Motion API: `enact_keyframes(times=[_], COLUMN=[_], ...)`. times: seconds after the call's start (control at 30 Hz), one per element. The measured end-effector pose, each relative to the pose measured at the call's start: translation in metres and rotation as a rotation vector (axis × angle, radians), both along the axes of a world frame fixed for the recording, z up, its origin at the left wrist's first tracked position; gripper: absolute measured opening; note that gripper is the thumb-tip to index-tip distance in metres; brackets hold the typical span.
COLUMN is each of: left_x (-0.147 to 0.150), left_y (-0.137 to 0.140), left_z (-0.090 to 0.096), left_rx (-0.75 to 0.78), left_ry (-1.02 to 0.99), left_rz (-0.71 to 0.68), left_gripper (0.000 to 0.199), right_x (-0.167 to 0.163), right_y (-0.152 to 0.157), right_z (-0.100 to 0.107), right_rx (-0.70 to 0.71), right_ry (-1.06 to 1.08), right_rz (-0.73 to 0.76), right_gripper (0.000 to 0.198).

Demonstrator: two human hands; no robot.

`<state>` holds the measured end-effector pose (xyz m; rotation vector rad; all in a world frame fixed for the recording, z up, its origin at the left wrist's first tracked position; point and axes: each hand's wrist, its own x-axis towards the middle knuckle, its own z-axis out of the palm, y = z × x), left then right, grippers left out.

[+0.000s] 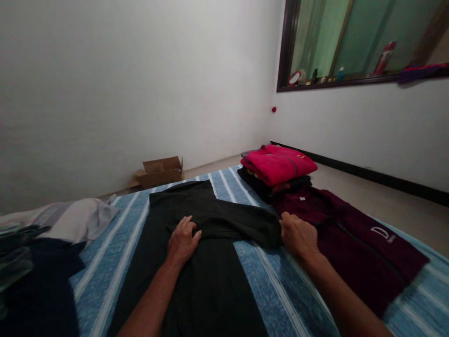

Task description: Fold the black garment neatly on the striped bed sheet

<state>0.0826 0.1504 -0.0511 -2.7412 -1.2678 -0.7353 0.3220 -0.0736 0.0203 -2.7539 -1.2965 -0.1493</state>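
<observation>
A black long-sleeved top lies spread on the striped bed cover, with one sleeve stretched out to the right. My right hand is closed on the end of that sleeve, fingers pinching the cloth. My left hand rests on the top near the shoulder, palm down, its thumb apart from slightly bent fingers. Just beyond my right hand lies a maroon zip jacket with a white letter D. The near end of the black top runs out of view.
Folded clothes with a pink garment on top are stacked at the back right. Dark clothes and a pale cloth lie at left. A cardboard box stands beyond the blue striped bed cover. Bottles line the window ledge.
</observation>
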Motion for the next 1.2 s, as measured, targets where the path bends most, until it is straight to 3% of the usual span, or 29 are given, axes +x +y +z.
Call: enact_keyframes(times=[0.13, 0.27, 0.47, 0.7, 0.97, 1.2], left_x=[-0.001, -0.001, -0.001, 0.007, 0.016, 0.027], left_y=[0.000, 0.000, 0.009, 0.032, 0.024, -0.003], left_z=[0.002, 0.003, 0.001, -0.005, 0.003, 0.029], left_rx=[-0.002, 0.006, 0.016, -0.023, 0.018, -0.021], left_ry=[-0.015, -0.007, 0.046, 0.123, 0.417, 0.586], left_rz=[-0.018, -0.023, -0.074, -0.109, -0.055, -0.055], left_gripper=[0.008, 0.010, 0.020, 0.037, 0.047, 0.046], right_x=[0.008, 0.024, 0.041, 0.039, 0.014, -0.004], right_y=[-0.004, 0.004, 0.030, 0.039, 0.035, 0.028], right_z=[0.005, 0.016, 0.022, 0.019, -0.004, -0.028], right_rx=[0.142, 0.296, 0.300, 0.297, 0.340, 0.394], right_ry=[-0.049, 0.137, 0.196, 0.160, 0.233, 0.280], right_rz=[0.049, -0.037, -0.211, -0.151, -0.047, -0.041], right_gripper=[0.020, 0.024, 0.029, 0.025, 0.021, 0.033])
